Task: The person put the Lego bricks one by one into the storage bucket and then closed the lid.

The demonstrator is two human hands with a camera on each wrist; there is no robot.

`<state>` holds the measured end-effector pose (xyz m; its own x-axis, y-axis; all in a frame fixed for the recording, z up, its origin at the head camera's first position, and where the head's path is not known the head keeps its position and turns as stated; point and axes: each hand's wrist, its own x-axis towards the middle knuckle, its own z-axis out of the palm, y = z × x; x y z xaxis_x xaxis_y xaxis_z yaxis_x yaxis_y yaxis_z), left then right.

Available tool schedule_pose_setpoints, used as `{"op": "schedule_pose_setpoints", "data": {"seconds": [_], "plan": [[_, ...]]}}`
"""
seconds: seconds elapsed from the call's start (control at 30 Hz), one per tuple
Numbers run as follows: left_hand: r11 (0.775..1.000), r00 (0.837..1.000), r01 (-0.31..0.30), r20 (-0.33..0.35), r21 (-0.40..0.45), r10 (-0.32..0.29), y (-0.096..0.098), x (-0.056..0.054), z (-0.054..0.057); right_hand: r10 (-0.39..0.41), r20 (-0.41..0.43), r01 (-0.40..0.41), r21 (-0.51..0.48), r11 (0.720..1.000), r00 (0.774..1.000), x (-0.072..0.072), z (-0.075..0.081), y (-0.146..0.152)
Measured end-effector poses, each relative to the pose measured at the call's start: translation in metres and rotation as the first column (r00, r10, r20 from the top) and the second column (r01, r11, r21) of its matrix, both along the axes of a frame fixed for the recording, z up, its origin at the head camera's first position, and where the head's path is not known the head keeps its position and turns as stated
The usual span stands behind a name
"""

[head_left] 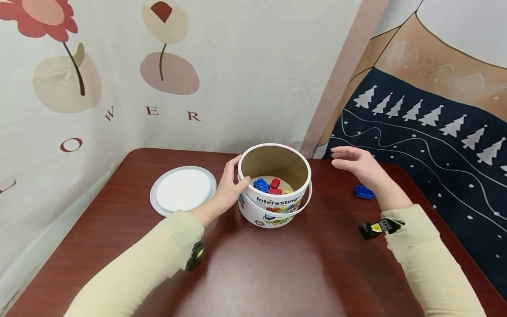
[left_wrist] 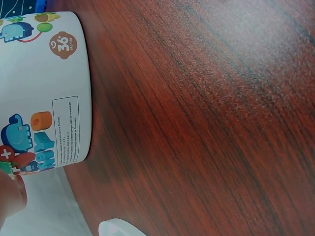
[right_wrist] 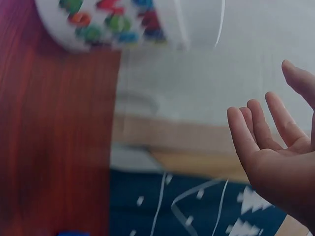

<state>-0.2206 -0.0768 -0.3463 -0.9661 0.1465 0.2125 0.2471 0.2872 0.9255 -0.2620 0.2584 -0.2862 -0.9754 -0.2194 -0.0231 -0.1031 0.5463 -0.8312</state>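
Note:
A white printed bucket [head_left: 269,215] stands upright on the table, its mouth facing up and its handle hanging down the front. Inside lie a blue toy brick [head_left: 261,185], red bricks [head_left: 275,183] and a bit of yellow. My left hand [head_left: 227,187] holds the bucket's left side at the rim, thumb toward the front and fingers toward the back. In the left wrist view, part of that hand shows beside the bucket's printed wall [left_wrist: 44,78]. My right hand [head_left: 358,165] is in the air right of the bucket, fingers loosely bent and holding nothing. Below it lies another blue brick [head_left: 363,192].
A round white lid [head_left: 184,190] lies flat on the table at the left of the bucket. The dark red wooden table [head_left: 273,268] ends at a pale printed curtain [head_left: 245,88] behind and a dark blue tree-patterned cloth [head_left: 416,145] at the right.

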Motion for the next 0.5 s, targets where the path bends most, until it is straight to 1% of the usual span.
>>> {"op": "schedule_pose_setpoints", "data": {"seconds": [0.03, 0.07, 0.1, 0.2, 0.33, 0.43, 0.5], "plan": [[1.0, 1.0, -0.003, 0.0, -0.003, 0.003, 0.0, 0.001, 0.001, -0.015, 0.005, 0.015, 0.005, 1.0, 1.0, -0.001, -0.003, 0.007], [1.0, 1.0, -0.004, 0.01, 0.006, 0.004, 0.0, 0.004, 0.005, -0.027, 0.008, 0.027, 0.007, 1.0, 1.0, -0.001, -0.006, 0.013], [1.0, 1.0, -0.005, 0.012, 0.003, 0.005, 0.0, 0.004, 0.006, -0.041, 0.012, 0.041, 0.007, 0.999, 0.999, -0.002, -0.009, 0.02], [1.0, 1.0, 0.0, 0.015, -0.003, 0.0, 0.0, 0.003, 0.005, -0.091, 0.016, 0.091, 0.029, 0.995, 0.996, -0.003, -0.021, 0.04], [1.0, 1.0, -0.001, 0.013, 0.005, 0.001, -0.003, -0.01, -0.013, -0.167, 0.019, 0.166, 0.072, 0.984, 0.986, -0.007, -0.042, 0.063], [1.0, 1.0, -0.009, -0.004, 0.007, 0.009, -0.004, -0.019, -0.028, -0.22, 0.046, 0.217, 0.064, 0.974, 0.974, -0.009, -0.057, 0.076], [1.0, 1.0, -0.014, -0.019, 0.001, 0.014, -0.003, -0.021, -0.031, -0.251, 0.074, 0.248, 0.046, 0.968, 0.965, -0.009, -0.066, 0.084]]}}
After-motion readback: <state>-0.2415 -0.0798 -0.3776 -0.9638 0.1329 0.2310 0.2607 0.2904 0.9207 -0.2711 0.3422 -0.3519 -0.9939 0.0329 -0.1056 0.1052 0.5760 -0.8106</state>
